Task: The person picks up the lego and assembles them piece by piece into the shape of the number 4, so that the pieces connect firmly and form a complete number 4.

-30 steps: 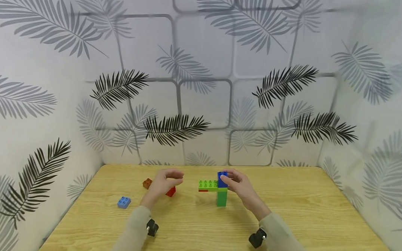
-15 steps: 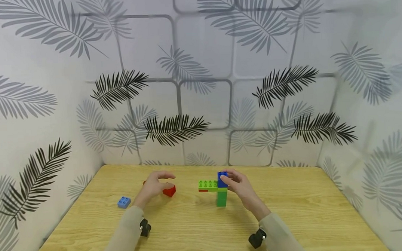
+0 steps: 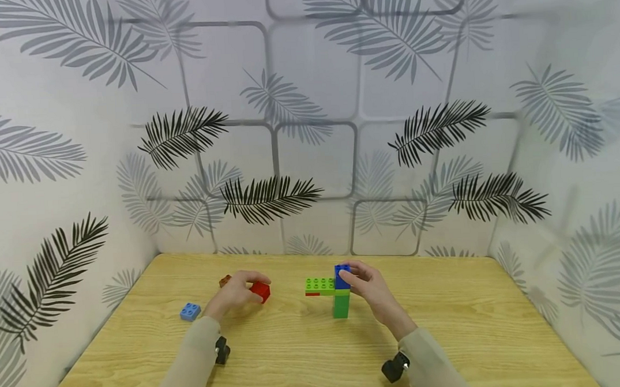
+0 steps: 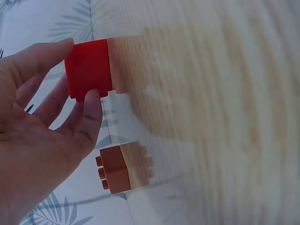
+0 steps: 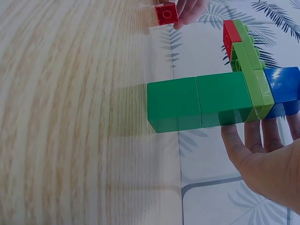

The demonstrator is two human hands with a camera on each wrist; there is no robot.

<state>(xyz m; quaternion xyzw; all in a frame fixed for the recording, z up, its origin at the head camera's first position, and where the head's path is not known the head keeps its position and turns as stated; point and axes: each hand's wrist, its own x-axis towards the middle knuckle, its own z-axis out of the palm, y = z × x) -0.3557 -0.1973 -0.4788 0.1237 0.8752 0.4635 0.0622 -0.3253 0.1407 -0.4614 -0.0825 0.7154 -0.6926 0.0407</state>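
My left hand [image 3: 236, 291] has thumb and fingers on opposite sides of a red toy brick [image 4: 88, 65], pinching it. The brick stands on its side, studs facing down in the left wrist view. To its right rises a toy-brick tower: two green bricks [image 5: 174, 104] stacked upright, lime green pieces [image 3: 319, 284] jutting left from the top, and a blue brick [image 3: 342, 277] above. A flat red piece [image 5: 230, 37] sits under the jutting end. My right hand [image 3: 371, 289] holds the tower at the blue brick, thumb in front and fingers behind.
An orange-brown brick [image 4: 115, 169] lies behind my left hand, partly covered by it in the head view. Further left is a light blue brick [image 3: 190, 312]. The wooden table [image 3: 306, 355] ends at a leaf-patterned wall [image 3: 316, 228].
My left hand has moved left and down to the red brick, and its spread thumb and fingers have come together on it. My right hand and the tower stay put.
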